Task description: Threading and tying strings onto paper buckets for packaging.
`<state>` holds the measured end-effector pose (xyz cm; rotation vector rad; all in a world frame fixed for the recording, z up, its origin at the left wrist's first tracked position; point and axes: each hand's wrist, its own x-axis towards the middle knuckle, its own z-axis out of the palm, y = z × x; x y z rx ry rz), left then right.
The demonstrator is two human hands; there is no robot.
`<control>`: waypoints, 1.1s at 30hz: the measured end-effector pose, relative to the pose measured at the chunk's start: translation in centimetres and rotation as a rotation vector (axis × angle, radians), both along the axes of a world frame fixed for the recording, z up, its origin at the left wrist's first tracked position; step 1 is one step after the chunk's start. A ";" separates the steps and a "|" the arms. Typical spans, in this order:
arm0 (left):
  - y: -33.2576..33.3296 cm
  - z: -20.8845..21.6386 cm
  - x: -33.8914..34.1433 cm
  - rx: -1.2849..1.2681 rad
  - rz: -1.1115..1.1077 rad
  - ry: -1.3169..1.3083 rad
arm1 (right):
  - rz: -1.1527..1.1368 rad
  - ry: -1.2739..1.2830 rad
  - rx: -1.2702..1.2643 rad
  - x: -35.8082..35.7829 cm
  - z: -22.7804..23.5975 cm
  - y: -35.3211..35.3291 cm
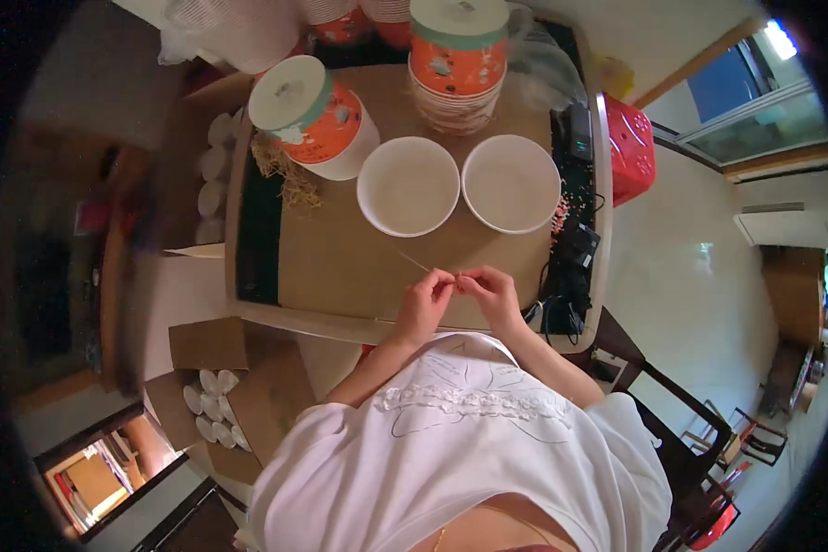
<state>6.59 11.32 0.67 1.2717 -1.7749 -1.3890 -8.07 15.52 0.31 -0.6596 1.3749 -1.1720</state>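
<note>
My left hand is closed in a pinch on a thin pale string, whose free end sticks out toward the far left. Right beside it, fingertips almost touching, my right hand is pinched as well; whatever lies between its fingers is too small to make out. Just beyond the hands stand two open white tubs, a left one and a right one. Tan strings lie in a loose bunch at the table's left side. Small red and white beads are scattered by the right tub.
An orange tub with a lid leans at the far left; a lidded stack stands behind the open tubs. Black adapters and cables line the right edge. A red stool is beyond it. White cups fill a cardboard box lower left.
</note>
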 end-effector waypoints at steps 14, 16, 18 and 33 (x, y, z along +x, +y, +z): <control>-5.3 -11.6 15.0 -0.109 0.208 -0.627 | -0.390 -0.295 -0.401 -11.4 11.5 2.7; -5.0 -10.2 16.2 -0.039 0.356 -0.680 | -0.324 -0.181 -0.337 -13.0 11.5 3.1; -5.3 -5.0 12.4 -0.231 0.316 -0.733 | -0.229 0.000 -0.196 -14.1 10.2 3.0; -5.3 0.4 -13.5 -0.415 -0.412 -0.607 | -0.245 0.097 -0.192 -13.5 -3.9 -3.3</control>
